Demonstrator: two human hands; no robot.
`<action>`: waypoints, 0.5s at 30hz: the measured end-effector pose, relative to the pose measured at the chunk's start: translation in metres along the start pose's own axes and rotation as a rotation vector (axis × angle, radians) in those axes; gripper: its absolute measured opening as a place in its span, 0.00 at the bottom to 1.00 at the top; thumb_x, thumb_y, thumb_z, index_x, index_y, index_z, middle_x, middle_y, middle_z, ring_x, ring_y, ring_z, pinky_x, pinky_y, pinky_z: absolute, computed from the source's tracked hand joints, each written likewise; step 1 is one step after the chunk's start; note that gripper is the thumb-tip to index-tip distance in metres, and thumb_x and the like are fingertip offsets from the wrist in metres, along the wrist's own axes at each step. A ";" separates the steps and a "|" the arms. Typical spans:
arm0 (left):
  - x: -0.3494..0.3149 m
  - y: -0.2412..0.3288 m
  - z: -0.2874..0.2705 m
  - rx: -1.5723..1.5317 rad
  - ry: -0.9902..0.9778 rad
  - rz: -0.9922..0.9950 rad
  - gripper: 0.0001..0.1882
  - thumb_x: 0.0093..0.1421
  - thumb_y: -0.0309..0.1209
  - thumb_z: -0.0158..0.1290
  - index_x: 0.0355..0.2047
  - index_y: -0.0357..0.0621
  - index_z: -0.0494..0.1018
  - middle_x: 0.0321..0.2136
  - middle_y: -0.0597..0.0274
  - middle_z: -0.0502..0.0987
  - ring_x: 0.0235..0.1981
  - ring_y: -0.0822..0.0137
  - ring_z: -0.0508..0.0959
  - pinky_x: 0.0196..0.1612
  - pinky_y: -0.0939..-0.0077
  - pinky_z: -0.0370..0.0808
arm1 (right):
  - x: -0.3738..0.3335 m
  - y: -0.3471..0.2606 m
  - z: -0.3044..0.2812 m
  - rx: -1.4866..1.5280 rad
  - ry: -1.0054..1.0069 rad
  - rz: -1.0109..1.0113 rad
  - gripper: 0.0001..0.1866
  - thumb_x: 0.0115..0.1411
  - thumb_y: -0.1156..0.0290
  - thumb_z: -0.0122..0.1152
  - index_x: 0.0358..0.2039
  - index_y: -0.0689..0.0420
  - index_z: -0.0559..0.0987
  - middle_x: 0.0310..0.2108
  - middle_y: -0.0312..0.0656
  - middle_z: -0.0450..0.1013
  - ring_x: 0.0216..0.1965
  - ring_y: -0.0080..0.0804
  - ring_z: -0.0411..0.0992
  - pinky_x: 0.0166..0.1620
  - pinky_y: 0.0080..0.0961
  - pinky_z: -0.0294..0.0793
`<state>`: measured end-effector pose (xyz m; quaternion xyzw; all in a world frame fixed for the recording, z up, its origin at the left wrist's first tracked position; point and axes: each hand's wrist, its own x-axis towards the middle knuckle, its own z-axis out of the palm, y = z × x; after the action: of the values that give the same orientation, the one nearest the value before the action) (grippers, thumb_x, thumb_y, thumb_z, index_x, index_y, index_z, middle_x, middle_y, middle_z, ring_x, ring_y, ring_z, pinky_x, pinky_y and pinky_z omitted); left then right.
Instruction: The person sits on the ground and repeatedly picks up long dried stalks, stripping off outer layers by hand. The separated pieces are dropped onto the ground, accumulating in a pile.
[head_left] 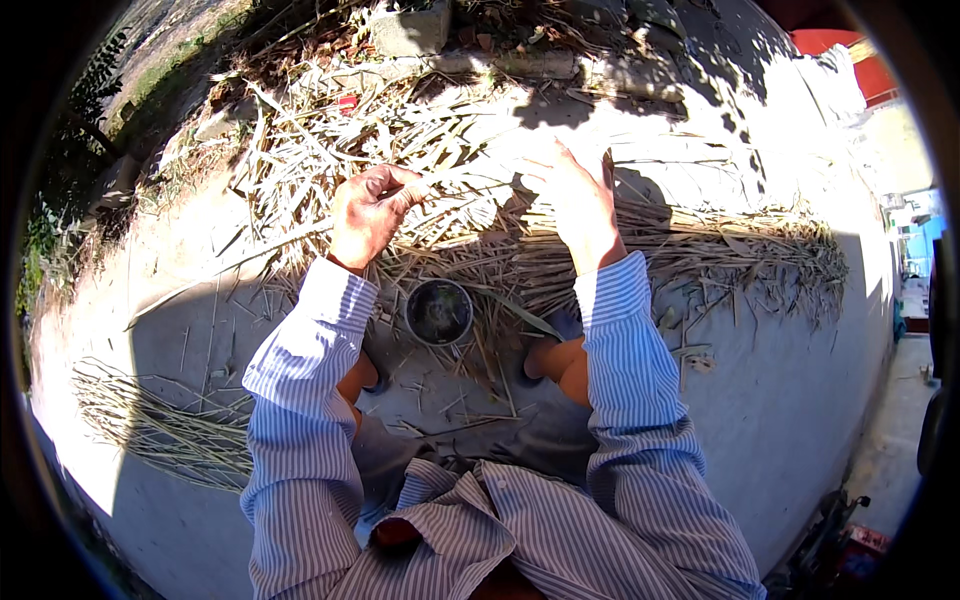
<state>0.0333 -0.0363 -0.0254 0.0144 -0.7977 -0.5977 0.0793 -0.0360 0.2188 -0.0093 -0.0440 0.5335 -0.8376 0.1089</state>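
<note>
My left hand (372, 215) is closed in a pinch on a pale dry stalk (250, 247). The stalk slants from my fingers down to the left over the concrete. Across from it, my right hand (578, 205) is raised in strong glare, its fingers stretched and apart. I cannot make out anything held in it. Loose dry leaves and husks (300, 165) lie heaped beyond my left hand. Under and beside my right hand lies a thick bundle of dry stalks (700, 238). A dark round bucket (439, 311) stands on the ground between my feet.
A smaller bundle of thin stalks (180, 425) lies at the left. Stalk scraps are scattered on the concrete ground (770, 400). At the far side are a concrete block (410, 30) and a low ledge (540, 66). Red and blue objects are along the right edge.
</note>
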 end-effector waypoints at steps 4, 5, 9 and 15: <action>0.004 0.001 -0.005 -0.404 0.127 -0.004 0.07 0.57 0.28 0.61 0.32 0.37 0.77 0.24 0.63 0.79 0.22 0.78 0.73 0.26 0.85 0.70 | -0.003 -0.002 0.011 0.033 -0.055 0.009 0.19 0.65 0.66 0.53 0.50 0.68 0.69 0.40 0.52 0.75 0.40 0.42 0.77 0.44 0.32 0.79; 0.008 -0.007 -0.010 -0.328 0.149 0.070 0.06 0.57 0.27 0.60 0.32 0.37 0.77 0.25 0.63 0.79 0.24 0.78 0.74 0.27 0.86 0.70 | -0.004 -0.001 0.015 0.032 -0.038 0.046 0.19 0.65 0.67 0.53 0.50 0.67 0.70 0.39 0.50 0.76 0.38 0.40 0.78 0.42 0.31 0.80; 0.025 0.005 -0.057 -0.637 0.307 -0.120 0.06 0.59 0.29 0.59 0.30 0.39 0.76 0.24 0.64 0.79 0.21 0.80 0.70 0.25 0.88 0.67 | -0.001 0.001 0.017 0.052 0.028 0.034 0.19 0.64 0.66 0.54 0.51 0.66 0.69 0.38 0.51 0.76 0.37 0.40 0.78 0.42 0.31 0.80; 0.030 -0.017 -0.138 -0.800 0.475 0.000 0.07 0.63 0.33 0.54 0.32 0.43 0.73 0.25 0.66 0.77 0.17 0.83 0.63 0.19 0.90 0.58 | 0.008 0.017 0.001 0.011 0.114 0.078 0.12 0.64 0.67 0.54 0.43 0.62 0.73 0.35 0.46 0.76 0.35 0.37 0.78 0.37 0.25 0.79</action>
<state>0.0219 -0.1758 -0.0010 0.1191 -0.4644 -0.8385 0.2591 -0.0414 0.2088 -0.0241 0.0253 0.5357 -0.8367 0.1110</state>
